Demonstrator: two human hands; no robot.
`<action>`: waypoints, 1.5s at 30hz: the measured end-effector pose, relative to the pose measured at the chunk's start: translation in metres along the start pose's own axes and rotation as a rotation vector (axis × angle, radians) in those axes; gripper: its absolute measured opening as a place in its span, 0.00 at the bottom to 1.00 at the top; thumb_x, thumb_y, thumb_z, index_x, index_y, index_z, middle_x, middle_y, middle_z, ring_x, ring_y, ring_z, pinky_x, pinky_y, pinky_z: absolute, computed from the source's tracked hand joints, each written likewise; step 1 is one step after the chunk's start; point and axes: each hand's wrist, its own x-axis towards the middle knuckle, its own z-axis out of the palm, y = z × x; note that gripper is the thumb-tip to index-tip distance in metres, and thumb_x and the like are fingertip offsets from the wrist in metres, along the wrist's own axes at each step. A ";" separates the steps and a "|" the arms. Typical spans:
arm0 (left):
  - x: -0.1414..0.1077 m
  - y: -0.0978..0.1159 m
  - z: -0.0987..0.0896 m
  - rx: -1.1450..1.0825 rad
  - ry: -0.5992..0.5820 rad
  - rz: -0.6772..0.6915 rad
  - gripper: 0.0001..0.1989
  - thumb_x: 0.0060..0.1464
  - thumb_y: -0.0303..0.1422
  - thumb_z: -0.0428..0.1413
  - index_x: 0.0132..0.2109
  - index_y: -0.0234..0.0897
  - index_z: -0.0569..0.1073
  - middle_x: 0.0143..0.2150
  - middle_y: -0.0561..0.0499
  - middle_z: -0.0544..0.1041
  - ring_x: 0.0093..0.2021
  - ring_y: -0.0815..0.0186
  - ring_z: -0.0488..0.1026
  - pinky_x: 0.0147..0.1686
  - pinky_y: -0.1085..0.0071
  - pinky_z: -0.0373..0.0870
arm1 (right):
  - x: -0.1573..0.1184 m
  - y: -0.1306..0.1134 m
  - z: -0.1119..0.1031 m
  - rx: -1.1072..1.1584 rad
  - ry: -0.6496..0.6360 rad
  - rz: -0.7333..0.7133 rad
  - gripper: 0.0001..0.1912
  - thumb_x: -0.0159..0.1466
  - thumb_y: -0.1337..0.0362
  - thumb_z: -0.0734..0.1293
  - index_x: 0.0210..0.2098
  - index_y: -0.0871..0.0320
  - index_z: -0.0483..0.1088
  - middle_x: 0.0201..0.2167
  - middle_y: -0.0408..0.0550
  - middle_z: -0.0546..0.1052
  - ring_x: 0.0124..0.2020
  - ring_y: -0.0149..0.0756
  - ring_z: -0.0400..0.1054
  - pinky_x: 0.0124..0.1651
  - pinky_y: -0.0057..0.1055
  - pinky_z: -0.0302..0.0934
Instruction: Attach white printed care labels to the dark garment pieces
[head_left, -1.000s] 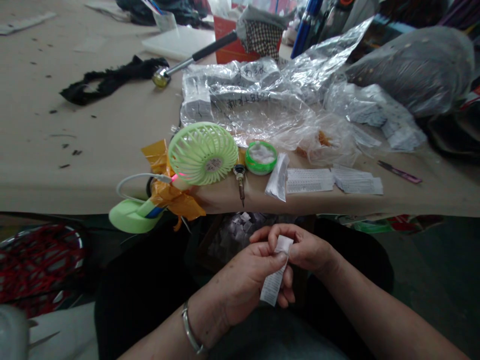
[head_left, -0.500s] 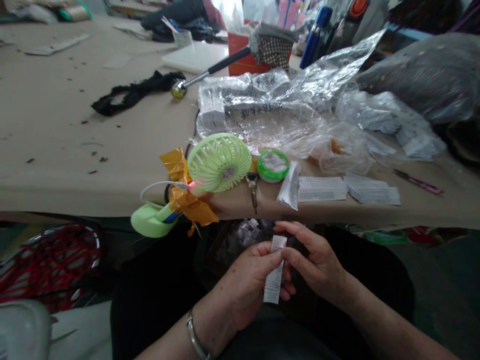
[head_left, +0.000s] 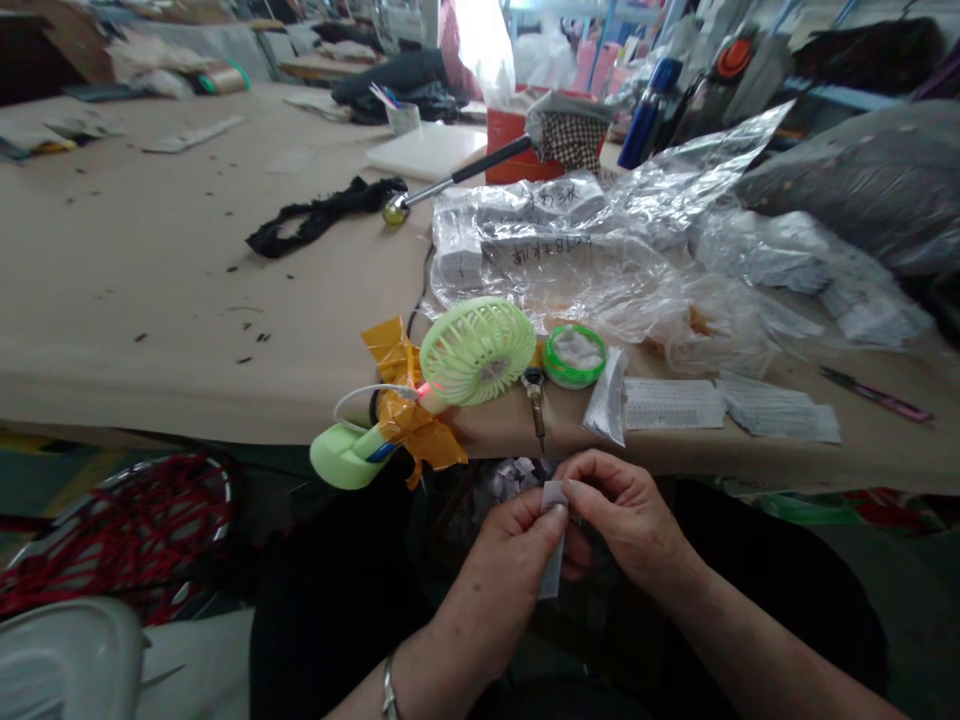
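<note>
In front of my lap, below the table edge, my left hand (head_left: 510, 565) pinches a narrow white printed label strip (head_left: 550, 582) between thumb and fingers. The strip's middle is hidden under the thumb. My right hand (head_left: 630, 520) is closed, its thumb and forefinger at the strip's upper end. Just beyond the hands, a soldering iron (head_left: 534, 400) lies with its tip over the table edge. To its right are a green round tub (head_left: 575, 357) of white fluffy material, a folded white strip (head_left: 606, 400) and stacks of printed labels (head_left: 673, 403).
A green fan (head_left: 478, 352) is fastened to the table edge with orange tape (head_left: 420, 425). Clear plastic bags (head_left: 555, 260) lie behind it. Pink-handled tweezers or a cutter (head_left: 877, 393) rest at right. Paper scraps (head_left: 517, 478) sit below the edge. A red-strapped chair (head_left: 127, 530) stands left.
My right thumb and forefinger have closed in on the strip's upper end. The view has shifted, so the table things appear farther right and lower.
</note>
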 end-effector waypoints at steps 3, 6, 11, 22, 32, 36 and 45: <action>0.001 0.006 -0.005 0.122 0.088 0.193 0.06 0.51 0.31 0.57 0.30 0.35 0.78 0.25 0.52 0.73 0.27 0.68 0.66 0.30 0.74 0.62 | 0.006 -0.003 0.003 -0.070 0.041 -0.099 0.08 0.59 0.60 0.65 0.28 0.58 0.68 0.22 0.41 0.72 0.21 0.27 0.65 0.23 0.23 0.61; 0.004 0.009 -0.011 0.292 0.171 0.360 0.06 0.51 0.30 0.57 0.32 0.37 0.79 0.28 0.52 0.76 0.30 0.67 0.68 0.32 0.74 0.62 | 0.011 -0.006 0.005 -0.156 0.082 -0.192 0.07 0.59 0.62 0.65 0.28 0.58 0.69 0.27 0.44 0.74 0.30 0.31 0.67 0.30 0.25 0.63; 0.008 0.014 -0.016 0.413 0.254 0.504 0.06 0.53 0.29 0.56 0.32 0.38 0.79 0.27 0.52 0.77 0.29 0.67 0.70 0.30 0.75 0.63 | 0.015 -0.007 0.008 -0.255 0.138 -0.251 0.06 0.60 0.63 0.64 0.29 0.58 0.70 0.28 0.44 0.74 0.30 0.31 0.67 0.33 0.26 0.63; 0.017 0.012 -0.018 0.606 0.296 0.625 0.09 0.57 0.29 0.51 0.32 0.36 0.75 0.25 0.55 0.74 0.26 0.71 0.69 0.27 0.78 0.63 | 0.018 -0.002 0.006 -0.329 0.166 -0.313 0.05 0.62 0.65 0.63 0.32 0.58 0.70 0.26 0.41 0.72 0.28 0.29 0.65 0.33 0.25 0.59; 0.020 0.014 -0.018 0.616 0.293 0.619 0.09 0.56 0.28 0.51 0.30 0.35 0.74 0.23 0.57 0.73 0.25 0.73 0.67 0.26 0.81 0.62 | 0.020 0.000 0.008 -0.331 0.180 -0.332 0.05 0.63 0.66 0.63 0.31 0.57 0.70 0.26 0.40 0.72 0.29 0.28 0.65 0.34 0.24 0.60; 0.023 0.015 -0.019 0.637 0.315 0.623 0.09 0.56 0.28 0.51 0.29 0.36 0.74 0.23 0.57 0.72 0.24 0.73 0.67 0.25 0.80 0.61 | 0.022 0.000 0.009 -0.326 0.196 -0.333 0.05 0.63 0.66 0.63 0.31 0.57 0.70 0.26 0.40 0.72 0.28 0.28 0.65 0.33 0.24 0.60; 0.013 0.014 -0.017 0.631 0.259 0.614 0.09 0.57 0.30 0.52 0.33 0.37 0.76 0.26 0.56 0.76 0.27 0.71 0.71 0.28 0.80 0.64 | 0.007 0.002 0.006 -0.315 0.151 -0.374 0.08 0.63 0.66 0.66 0.42 0.54 0.71 0.34 0.41 0.77 0.34 0.29 0.72 0.39 0.23 0.65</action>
